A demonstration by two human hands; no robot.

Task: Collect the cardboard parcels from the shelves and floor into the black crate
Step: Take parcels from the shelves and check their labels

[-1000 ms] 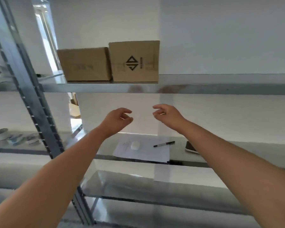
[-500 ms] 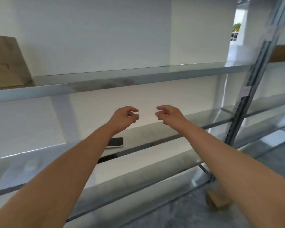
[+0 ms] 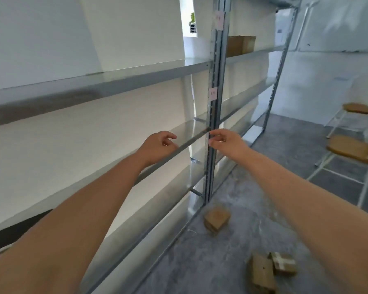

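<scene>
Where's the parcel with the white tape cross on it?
The taped parcel lies on the floor at lower right, touching a plain parcel on its left.

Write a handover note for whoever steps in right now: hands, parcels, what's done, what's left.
Left hand: empty, fingers loosely curled, raised in front of the middle shelf.
Right hand: empty, loosely curled, raised by the shelf upright.
Parcels in view: one on the upper shelf beyond the upright; one on the floor by the foot of the upright; two more side by side on the floor nearer you, a plain one and a taped one.
Black crate: not in view.
Done: nothing can be confirmed from this view.
Left: collect all four visible parcels, find the crate, load them.
</scene>
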